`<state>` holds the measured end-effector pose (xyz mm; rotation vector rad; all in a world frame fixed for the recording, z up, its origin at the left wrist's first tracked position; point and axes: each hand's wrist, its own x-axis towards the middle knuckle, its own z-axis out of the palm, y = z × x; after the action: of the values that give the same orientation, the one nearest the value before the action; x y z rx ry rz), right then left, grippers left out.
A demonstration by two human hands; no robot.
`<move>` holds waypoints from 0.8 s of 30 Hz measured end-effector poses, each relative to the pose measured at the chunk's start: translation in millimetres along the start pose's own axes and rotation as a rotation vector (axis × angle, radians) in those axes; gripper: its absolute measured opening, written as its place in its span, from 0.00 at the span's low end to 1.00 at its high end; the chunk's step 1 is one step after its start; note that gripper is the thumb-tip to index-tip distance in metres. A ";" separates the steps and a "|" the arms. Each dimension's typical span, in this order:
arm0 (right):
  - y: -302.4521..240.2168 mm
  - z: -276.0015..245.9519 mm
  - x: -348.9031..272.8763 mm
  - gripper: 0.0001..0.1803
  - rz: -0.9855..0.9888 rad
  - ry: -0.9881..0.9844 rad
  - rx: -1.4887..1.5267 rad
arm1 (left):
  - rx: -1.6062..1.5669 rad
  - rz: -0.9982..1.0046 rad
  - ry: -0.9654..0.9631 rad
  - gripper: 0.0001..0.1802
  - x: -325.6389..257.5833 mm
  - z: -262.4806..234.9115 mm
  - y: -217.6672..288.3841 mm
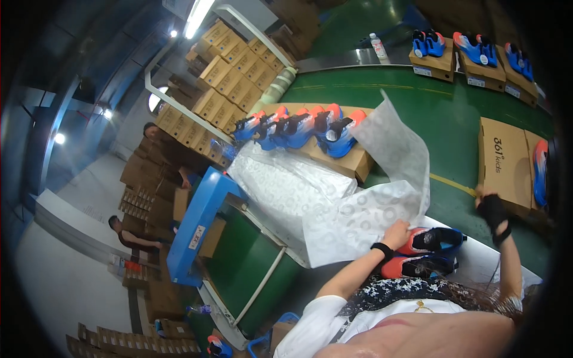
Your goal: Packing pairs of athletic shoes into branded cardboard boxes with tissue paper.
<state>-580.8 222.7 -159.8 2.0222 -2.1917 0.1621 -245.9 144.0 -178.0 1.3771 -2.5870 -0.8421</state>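
Patterned paper (376, 209) may tear if tugged by the left hand (396, 234), its fingers curled, grip unclear. Shoes (421, 267) just beside could scuff if knocked together. The right hand (493, 212), finger state unclear, could jolt the carton (498, 158).

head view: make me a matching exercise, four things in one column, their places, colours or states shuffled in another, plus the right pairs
Column one
1. left hand
2. patterned sheets
3. right hand
4. bottle

Column two
A. partly covered in black, beside a brown box
B. near the top edge of the view
C. beside the red ends of the nearest pair of shoes
D. pale, marked with rings

Right pairs: 1-C, 2-D, 3-A, 4-B
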 end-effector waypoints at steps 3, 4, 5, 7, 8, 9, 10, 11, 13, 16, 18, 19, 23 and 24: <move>17.1 -9.2 13.5 0.26 0.220 -0.290 0.064 | -0.264 -0.091 0.117 0.12 10.9 -7.2 -20.7; 4.0 -23.0 16.9 0.30 0.268 -0.209 0.013 | -0.326 -0.093 0.258 0.13 14.9 -20.4 -13.5; 8.0 -5.7 15.1 0.33 0.316 -0.130 -0.038 | -0.335 -0.108 0.338 0.14 24.2 -29.0 -12.5; 1.1 -3.8 5.1 0.40 0.428 0.006 -0.181 | -0.396 -0.083 0.474 0.15 41.1 -48.3 -10.2; 0.1 2.4 0.7 0.40 0.424 -0.006 -0.188 | -0.424 -0.055 0.547 0.15 47.7 -58.7 -2.7; 2.6 15.2 -5.6 0.45 0.415 0.074 -0.114 | -0.492 -0.044 0.518 0.15 53.3 -72.8 15.6; 5.1 17.3 -11.7 0.50 0.409 0.161 -0.046 | -0.563 -0.025 0.490 0.16 57.0 -87.1 36.5; -8.4 9.0 -11.1 0.49 0.390 0.150 -0.015 | -0.555 -0.033 0.493 0.16 60.4 -91.1 44.9; -37.2 0.4 -9.1 0.49 0.286 0.175 0.094 | -0.558 0.058 0.412 0.17 69.3 -89.7 58.3; -74.5 -21.1 -18.6 0.47 0.168 0.274 0.222 | -0.604 0.243 0.286 0.20 76.1 -67.6 89.9; -94.0 -51.3 -16.7 0.47 0.142 0.328 0.389 | -0.550 0.092 0.225 0.22 78.3 -45.7 93.7; -99.2 -63.6 -15.2 0.46 0.113 0.385 0.553 | -0.509 0.056 0.292 0.23 78.2 -33.8 94.3; -102.9 -88.6 -12.6 0.42 0.145 0.436 0.697 | -0.367 0.066 0.251 0.22 86.4 -24.9 64.3; -106.9 -94.8 -8.9 0.42 0.137 0.435 0.704 | -0.319 0.050 0.262 0.24 87.5 -27.7 50.4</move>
<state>-469.8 240.1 -71.1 1.8421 -2.1430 1.4135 -325.6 85.2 -143.9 1.2332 -2.1714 -0.9453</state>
